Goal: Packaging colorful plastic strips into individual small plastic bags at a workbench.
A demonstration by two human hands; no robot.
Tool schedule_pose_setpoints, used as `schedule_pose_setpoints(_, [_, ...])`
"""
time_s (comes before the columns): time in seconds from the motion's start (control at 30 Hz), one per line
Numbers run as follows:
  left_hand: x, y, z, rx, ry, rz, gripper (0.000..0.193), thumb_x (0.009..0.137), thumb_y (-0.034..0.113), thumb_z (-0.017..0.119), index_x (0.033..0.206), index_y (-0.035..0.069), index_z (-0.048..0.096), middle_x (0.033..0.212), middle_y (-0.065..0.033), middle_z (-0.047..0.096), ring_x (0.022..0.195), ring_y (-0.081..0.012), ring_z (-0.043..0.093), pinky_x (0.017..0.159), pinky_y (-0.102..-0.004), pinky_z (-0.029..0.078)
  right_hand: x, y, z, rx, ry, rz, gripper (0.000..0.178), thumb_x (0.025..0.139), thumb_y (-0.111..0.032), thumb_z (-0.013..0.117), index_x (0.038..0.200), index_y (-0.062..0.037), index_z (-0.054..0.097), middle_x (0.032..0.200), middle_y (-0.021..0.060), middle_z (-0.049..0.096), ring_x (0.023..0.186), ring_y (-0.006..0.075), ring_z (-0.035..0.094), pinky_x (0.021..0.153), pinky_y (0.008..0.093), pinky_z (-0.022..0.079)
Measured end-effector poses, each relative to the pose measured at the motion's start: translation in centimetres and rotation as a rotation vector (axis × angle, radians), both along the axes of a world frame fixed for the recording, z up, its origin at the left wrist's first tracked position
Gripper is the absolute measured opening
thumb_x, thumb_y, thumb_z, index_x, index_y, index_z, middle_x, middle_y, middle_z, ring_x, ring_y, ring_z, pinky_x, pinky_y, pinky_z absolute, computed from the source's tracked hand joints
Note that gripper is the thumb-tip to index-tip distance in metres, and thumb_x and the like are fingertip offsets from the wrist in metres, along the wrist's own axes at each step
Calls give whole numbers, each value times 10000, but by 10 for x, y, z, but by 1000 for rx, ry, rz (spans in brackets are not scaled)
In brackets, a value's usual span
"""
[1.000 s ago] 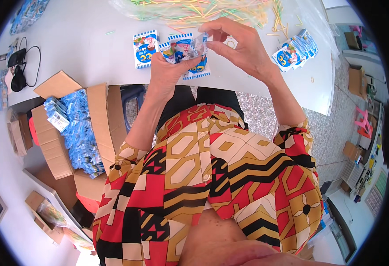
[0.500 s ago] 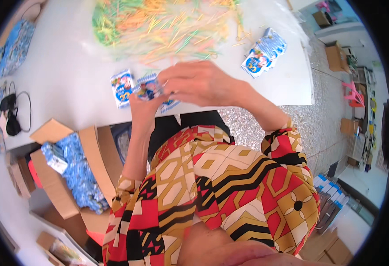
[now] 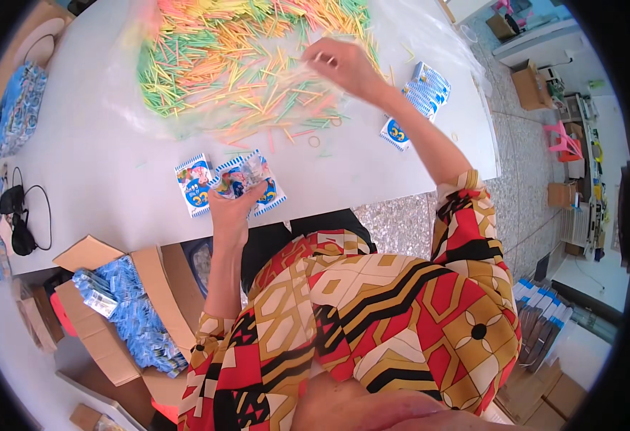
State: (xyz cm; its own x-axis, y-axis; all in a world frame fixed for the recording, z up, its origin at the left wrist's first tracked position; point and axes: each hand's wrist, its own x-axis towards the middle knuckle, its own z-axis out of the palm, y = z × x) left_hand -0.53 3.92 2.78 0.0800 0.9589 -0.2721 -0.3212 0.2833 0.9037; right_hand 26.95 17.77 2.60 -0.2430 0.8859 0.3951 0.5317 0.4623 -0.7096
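My left hand (image 3: 234,215) is closed on a small blue-and-white printed packet (image 3: 240,172) near the table's front edge. That packet looks crumpled, with clear film at its top. Beside it on the left lies another such packet (image 3: 194,185), and a third (image 3: 268,192) shows partly under my fingers. Farther out, my right hand (image 3: 347,66) hovers over a wide pile of thin coloured sticks (image 3: 221,54). Its fingers are curled and slightly blurred; what they hold, if anything, cannot be made out. The sticks are green, orange, yellow and pink, lying on clear plastic film.
A fanned stack of packets (image 3: 424,90) lies right of my right forearm. Small rubber bands (image 3: 314,142) sit on the white table (image 3: 114,194). At left are bundled packets (image 3: 19,108) and a black corded object (image 3: 19,219). An open cardboard box (image 3: 103,337) holds many blue packets below.
My right hand has left the packet and moved away, up over the stick pile. The left hand keeps hold of the packet. The whole view has shifted, showing more of the pile.
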Motion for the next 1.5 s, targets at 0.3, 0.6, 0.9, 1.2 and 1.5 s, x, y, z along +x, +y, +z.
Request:
schedule_pose_setpoints(0.3, [-5, -2, -4, 13, 24, 5, 330, 680, -69, 718, 992, -24, 623, 912, -83, 670, 778, -143, 652, 729, -274, 524, 125, 97, -25, 213, -896, -166, 266, 799, -14, 518, 1051, -79, 579, 1055, 57, 590, 892, 286, 609, 711, 375, 510])
schedule_pose_setpoints(0.6, [2, -1, 2, 19, -20, -41, 337, 684, -66, 719, 1001, -24, 614, 911, -94, 667, 785, -149, 652, 731, -282, 531, 143, 122, -35, 279, -901, 29, 163, 875, -140, 494, 951, -45, 603, 965, 115, 617, 764, 197, 630, 647, 310, 514])
schedule_pose_setpoints(0.9, [6, -10, 10, 74, -34, -51, 342, 692, -62, 721, 1012, -17, 611, 925, -91, 669, 788, -148, 656, 739, -284, 535, 147, 107, -4, 530, -1324, 143, 134, 861, -110, 501, 941, -55, 593, 949, 111, 611, 737, 207, 619, 605, 315, 510])
schedule_pose_setpoints(1.2, [3, -9, 5, 65, -34, -44, 343, 691, -53, 730, 1011, -12, 615, 925, -90, 673, 794, -146, 657, 741, -285, 537, 144, 110, -10, 467, -1410, 165, 235, 768, -21, 514, 1001, -32, 487, 970, 87, 524, 901, 243, 582, 797, 324, 507])
schedule_pose_setpoints(1.5, [6, -8, 6, 41, -5, -23, 356, 684, -58, 728, 1014, -38, 595, 931, -119, 663, 813, -170, 657, 763, -301, 533, 151, 117, -12, 530, -1254, 251, 211, 771, -40, 532, 982, -45, 544, 934, 86, 561, 820, 258, 597, 697, 332, 504])
